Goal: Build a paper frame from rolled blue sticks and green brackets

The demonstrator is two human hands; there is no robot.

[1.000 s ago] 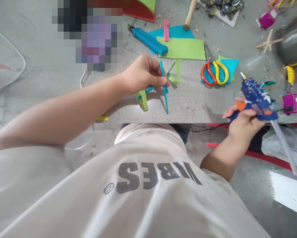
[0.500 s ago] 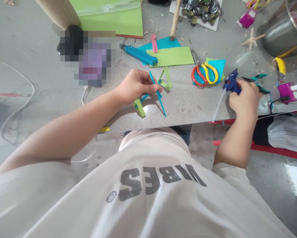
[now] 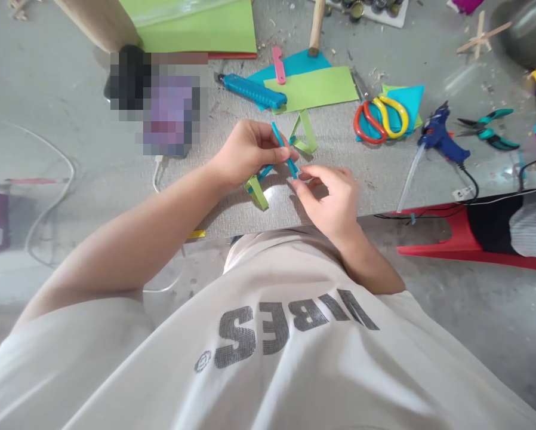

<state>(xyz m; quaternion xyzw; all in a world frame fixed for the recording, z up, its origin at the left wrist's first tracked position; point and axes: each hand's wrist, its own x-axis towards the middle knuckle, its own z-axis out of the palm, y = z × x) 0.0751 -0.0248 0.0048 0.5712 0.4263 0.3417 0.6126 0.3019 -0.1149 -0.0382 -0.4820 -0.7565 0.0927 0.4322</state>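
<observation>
Near the front edge of the table, my left hand (image 3: 252,152) pinches a blue paper strip (image 3: 277,134) between thumb and fingers. Folded green paper loops (image 3: 307,132) are joined to the blue pieces, one on each side of the hand. My right hand (image 3: 328,194) has its thumb and forefinger closed on the lower end of the same strip. A blue hot glue gun (image 3: 440,134) with a clear glue stick lies on the table to the right, apart from both hands.
Scissors (image 3: 382,119) lie on blue and green paper. Beyond my hands are a blue box cutter (image 3: 253,91), a green paper sheet (image 3: 326,89) and a pink cutter (image 3: 278,64). Pliers (image 3: 489,129) lie at right. A cable (image 3: 157,170) runs from a blurred device at left.
My right hand has let go of the glue gun and moved left to the blue strip. My left hand keeps its pinch. The view has shifted slightly.
</observation>
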